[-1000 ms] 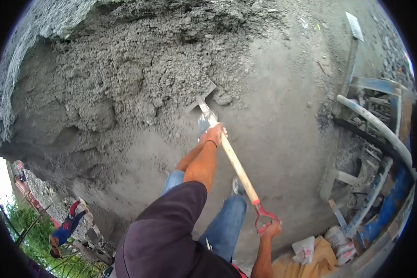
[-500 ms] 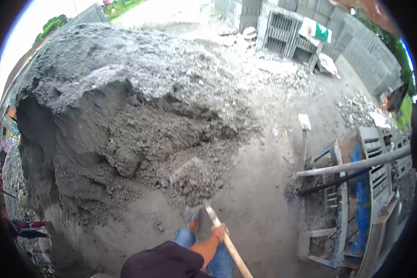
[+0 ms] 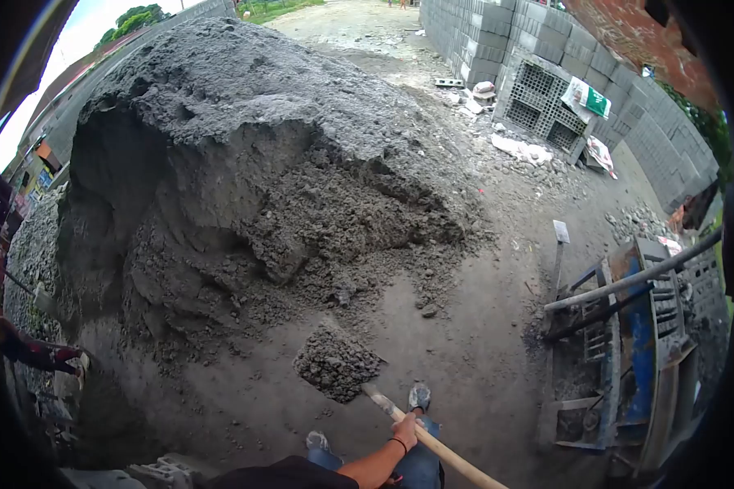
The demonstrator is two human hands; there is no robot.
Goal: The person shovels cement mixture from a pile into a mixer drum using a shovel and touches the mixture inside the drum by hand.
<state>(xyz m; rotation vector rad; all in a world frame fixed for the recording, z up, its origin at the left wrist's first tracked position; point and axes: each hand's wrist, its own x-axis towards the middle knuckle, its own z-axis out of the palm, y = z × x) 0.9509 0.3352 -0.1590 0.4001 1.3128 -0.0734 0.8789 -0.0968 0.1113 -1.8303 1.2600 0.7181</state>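
Low in the view, my left hand is wrapped round the pale wooden shaft of a shovel. A dark band circles the wrist. The blade is heaped with dark grey, damp-looking sand that hides most of its metal. It is just in front of my feet, apart from the foot of a big grey sand pile. Toward the lower right the shaft runs out of the picture. My right hand does not show.
A blue and grey metal machine with a long pipe stands to the right. Stacked concrete blocks line the back right, with rubble before them. Another person's leg shows at the left edge. A thin post stands near the machine.
The shovel blade has come back from the pile's foot toward me, loaded with sand. My left hand keeps its hold on the shaft. My feet and the view have shifted.
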